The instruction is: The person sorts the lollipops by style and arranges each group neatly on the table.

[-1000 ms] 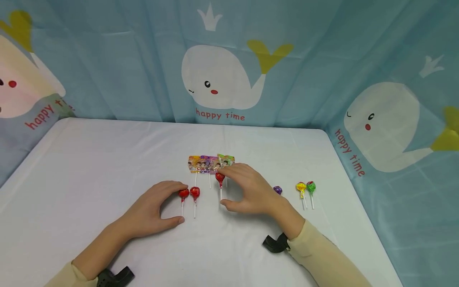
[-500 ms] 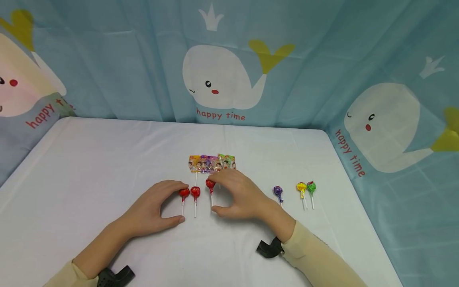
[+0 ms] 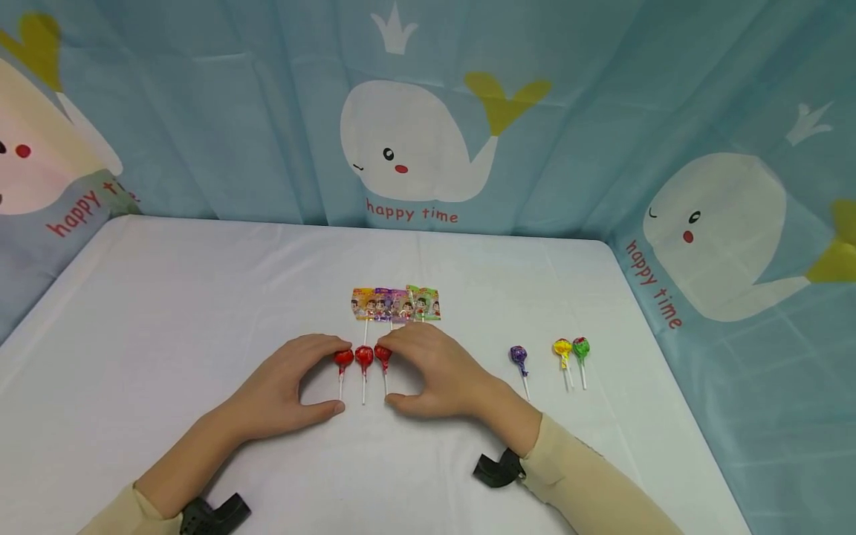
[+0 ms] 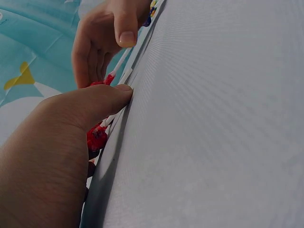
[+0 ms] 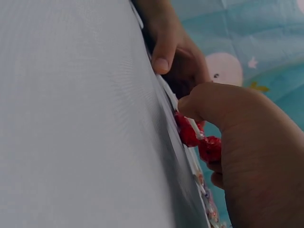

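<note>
Two hands at a row of red lollipops, centre frame.
Left hand (image 3: 284, 386) pinches the left red lollipop (image 3: 343, 359); right hand (image 3: 438, 370) pinches the right red lollipop (image 3: 383, 354). Behind them, flat wrapped lollipops (image 3: 396, 304); right, purple lollipop (image 3: 518, 355).

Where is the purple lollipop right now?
In the head view, the purple wrapped lollipop lies on the white table, to the right of the right hand, left of the yellow lollipop.

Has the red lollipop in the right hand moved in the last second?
Yes. The right hand slid its lollipop left, from below the packets to beside the other two.
</note>
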`<action>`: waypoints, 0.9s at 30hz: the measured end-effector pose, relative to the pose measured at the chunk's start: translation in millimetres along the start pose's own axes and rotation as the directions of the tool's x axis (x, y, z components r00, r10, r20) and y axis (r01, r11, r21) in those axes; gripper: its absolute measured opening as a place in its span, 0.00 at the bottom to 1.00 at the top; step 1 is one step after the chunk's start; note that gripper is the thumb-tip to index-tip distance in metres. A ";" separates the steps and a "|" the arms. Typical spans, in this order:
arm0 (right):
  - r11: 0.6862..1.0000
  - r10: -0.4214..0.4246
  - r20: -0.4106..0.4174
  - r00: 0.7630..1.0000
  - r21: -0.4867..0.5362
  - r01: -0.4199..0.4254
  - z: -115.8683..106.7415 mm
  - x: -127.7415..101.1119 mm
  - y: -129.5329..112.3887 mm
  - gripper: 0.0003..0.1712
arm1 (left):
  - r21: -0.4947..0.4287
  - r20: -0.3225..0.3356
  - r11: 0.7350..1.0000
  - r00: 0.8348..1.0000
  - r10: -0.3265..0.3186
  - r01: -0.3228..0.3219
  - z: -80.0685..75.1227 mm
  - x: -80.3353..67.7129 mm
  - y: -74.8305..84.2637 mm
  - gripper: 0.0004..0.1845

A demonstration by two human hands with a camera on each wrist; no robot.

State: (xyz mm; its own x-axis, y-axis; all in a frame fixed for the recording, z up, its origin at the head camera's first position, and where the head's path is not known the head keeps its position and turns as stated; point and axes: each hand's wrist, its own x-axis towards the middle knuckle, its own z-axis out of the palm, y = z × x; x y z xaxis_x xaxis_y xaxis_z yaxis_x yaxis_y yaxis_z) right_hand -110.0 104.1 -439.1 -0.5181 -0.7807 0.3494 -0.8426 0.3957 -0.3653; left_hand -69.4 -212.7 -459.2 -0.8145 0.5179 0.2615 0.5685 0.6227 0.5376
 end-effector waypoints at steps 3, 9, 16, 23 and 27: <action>1.000 -0.012 -0.004 1.000 -0.015 0.012 1.5 1.1 -1.6 0.41 | 0.001 -0.003 1.000 1.000 0.004 -0.004 -0.1 0.4 -0.4 0.45; 0.999 -0.022 -0.006 1.000 -0.040 0.021 4.5 2.0 -2.6 0.40 | -0.003 -0.020 1.000 1.000 0.023 -0.023 0.0 0.5 -0.3 0.43; 1.000 0.002 0.013 1.000 -0.020 -0.001 6.6 0.3 -2.6 0.41 | -0.004 -0.016 1.000 1.000 0.020 -0.020 -0.5 0.7 -0.6 0.44; 0.999 0.031 0.040 0.999 -0.016 -0.031 6.9 -0.9 -2.0 0.41 | -0.011 0.000 1.000 1.000 -0.008 0.008 -0.9 0.1 1.0 0.45; 0.999 0.042 0.052 0.998 -0.024 -0.041 7.2 -1.2 -1.4 0.41 | -0.011 -0.001 1.000 1.000 -0.005 0.005 -0.3 -0.1 1.0 0.45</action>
State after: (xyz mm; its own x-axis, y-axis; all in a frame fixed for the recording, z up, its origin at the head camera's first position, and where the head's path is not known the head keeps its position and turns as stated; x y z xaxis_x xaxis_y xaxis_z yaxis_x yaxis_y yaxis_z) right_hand -107.2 100.9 -445.2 -0.5444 -0.7877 0.2883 -0.8241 0.4383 -0.3588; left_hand -68.9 -212.3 -458.4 -0.8175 0.5141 0.2596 0.5631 0.6188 0.5478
